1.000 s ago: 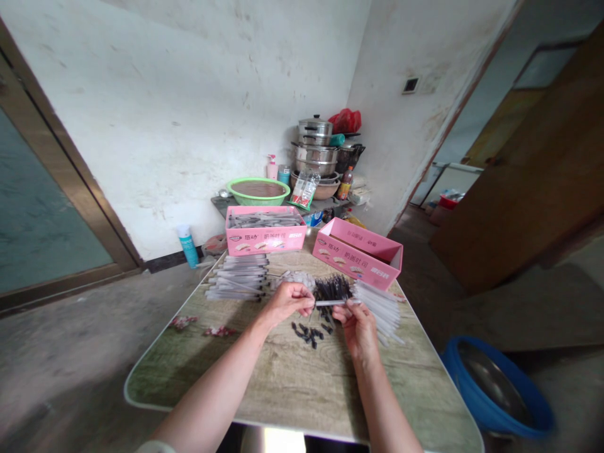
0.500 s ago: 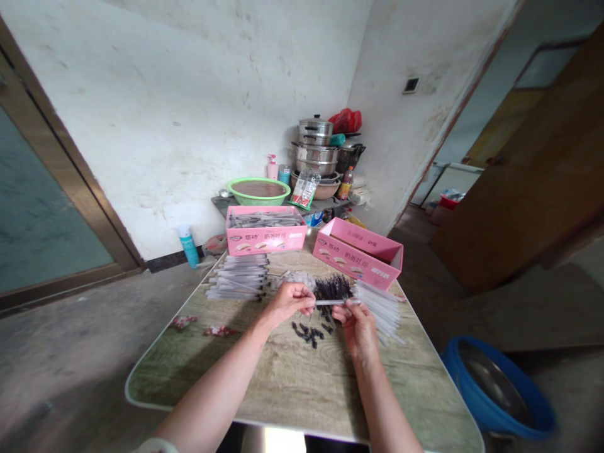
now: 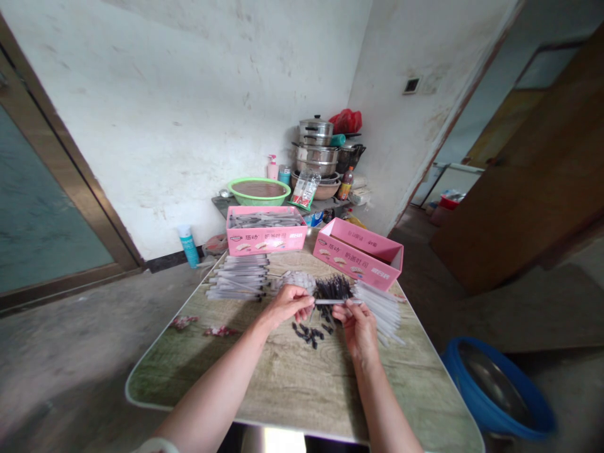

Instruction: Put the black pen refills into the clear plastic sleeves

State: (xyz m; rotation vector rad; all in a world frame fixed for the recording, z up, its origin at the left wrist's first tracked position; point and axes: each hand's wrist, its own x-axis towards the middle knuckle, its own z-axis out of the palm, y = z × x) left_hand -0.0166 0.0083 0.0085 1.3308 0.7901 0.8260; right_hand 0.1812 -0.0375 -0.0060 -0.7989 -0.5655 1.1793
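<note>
Tabletop (image 3: 292, 390), one: wood-grained, pale-edged, spread beneath the left hand (image 3: 290, 305) and right hand (image 3: 359, 324). Tub (image 3: 542, 412), blue, one: well to the right of the right hand, past the tabletop's edge. Pots (image 3: 315, 151), metal, stacked: well beyond both hands. Boxes, pink, open-topped, two: left box (image 3: 267, 240), with thin grey lengths inside, beyond the left hand; right box (image 3: 352, 255), set askew, beyond the right hand. Basin (image 3: 259, 200), green: farther out than the left box from the left hand. Tubes, in two spreads: left tubes (image 3: 238, 277), dark-ended, to the left of and beyond the left hand; right tubes (image 3: 377, 308), paler, just right of the right hand. Hands, bare, two: each closed in a fingertip pinch. Black heap (image 3: 333, 286), bristly: just beyond the gap between the hands. White pieces (image 3: 297, 279), heaped: just beyond the left hand. Tube (image 3: 325, 302), slim, grey, one: level between the hands, left end pinched by the left, right end by the right. Caps (image 3: 311, 336), black, small, scattered: on the near side, between the hands.
</note>
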